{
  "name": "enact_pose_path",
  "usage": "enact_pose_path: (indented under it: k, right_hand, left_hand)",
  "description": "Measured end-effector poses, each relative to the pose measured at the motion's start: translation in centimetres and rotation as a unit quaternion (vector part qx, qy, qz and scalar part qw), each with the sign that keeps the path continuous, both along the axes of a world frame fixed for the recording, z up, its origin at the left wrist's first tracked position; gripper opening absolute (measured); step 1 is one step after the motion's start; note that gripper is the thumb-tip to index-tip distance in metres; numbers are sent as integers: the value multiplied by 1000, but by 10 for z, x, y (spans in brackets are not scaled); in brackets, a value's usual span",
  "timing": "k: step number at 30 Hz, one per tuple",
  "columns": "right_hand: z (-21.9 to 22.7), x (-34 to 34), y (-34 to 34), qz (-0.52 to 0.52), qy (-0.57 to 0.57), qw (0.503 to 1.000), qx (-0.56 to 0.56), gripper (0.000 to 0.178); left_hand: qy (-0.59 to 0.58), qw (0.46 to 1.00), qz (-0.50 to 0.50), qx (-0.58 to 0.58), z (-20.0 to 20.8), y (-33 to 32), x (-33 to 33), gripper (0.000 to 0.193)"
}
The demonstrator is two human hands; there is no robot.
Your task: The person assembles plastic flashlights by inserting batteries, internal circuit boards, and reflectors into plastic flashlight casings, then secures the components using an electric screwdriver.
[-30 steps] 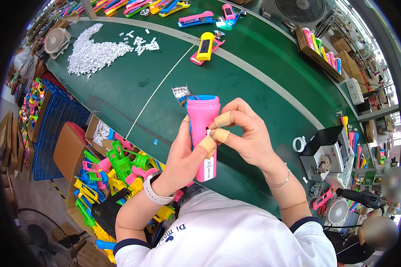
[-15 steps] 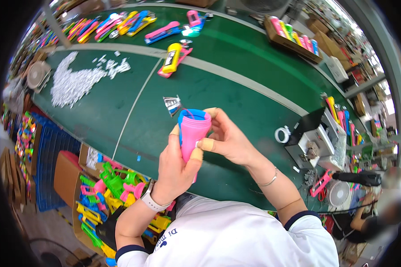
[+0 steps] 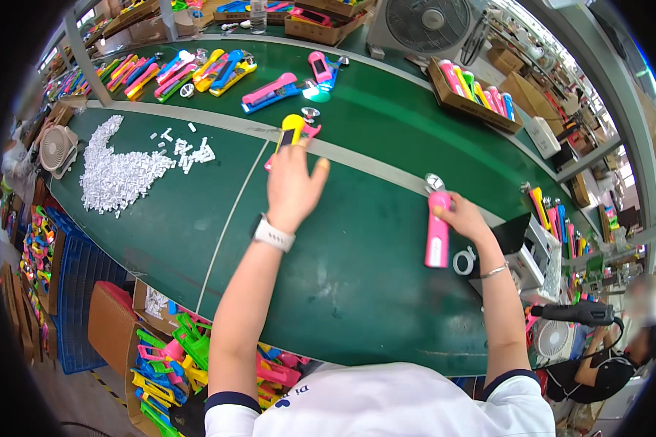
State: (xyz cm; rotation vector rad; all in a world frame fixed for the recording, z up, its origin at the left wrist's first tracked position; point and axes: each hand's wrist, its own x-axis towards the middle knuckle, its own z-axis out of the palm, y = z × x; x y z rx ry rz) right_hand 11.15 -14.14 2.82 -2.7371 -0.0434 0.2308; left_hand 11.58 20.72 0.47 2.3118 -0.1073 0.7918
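My left hand [image 3: 294, 188] reaches forward with its thumb spread away from the fingers. The fingertips meet the near end of a yellow flashlight body [image 3: 291, 131], which lies across a pink piece [image 3: 313, 132] on the green table. Whether they touch it I cannot tell. At the right, my right hand [image 3: 461, 217] is closed around the side of a pink flashlight body [image 3: 437, 237] with a pale label near its lower end. A shiny reflector cup [image 3: 434, 183] sits at that body's far end.
A heap of small white parts [image 3: 120, 175] covers the table's left. Coloured flashlight bodies [image 3: 229, 73] line the far belt, with a carton of them [image 3: 481, 95] at the back right. A white ring [image 3: 464, 260] and a box-shaped fixture [image 3: 528, 255] stand beside my right arm.
My hands have parted. The pink flashlight body went right with my right hand, and the reflector is now at its end. My left hand let go of it and moved forward to the yellow one.
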Motion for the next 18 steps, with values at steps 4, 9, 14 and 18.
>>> enact_pose_path:
  k: [4,9,14,18]
  right_hand:
    - [30,27,31,6,-34,951,-306,56]
    - [41,137,127,92,-73,981,-155,58]
    - [2,276,202,82,-126,987,-56,72]
    - [-28,327,261,5,-114,993,-16,79]
  left_hand:
    - [86,979,147,111,0,51,51,57]
    - [268,933,52,234,4,72,78,57]
    - [244,964,-15,108,6,62,92,47]
    - [49,982,73,167,-4,107,137,53]
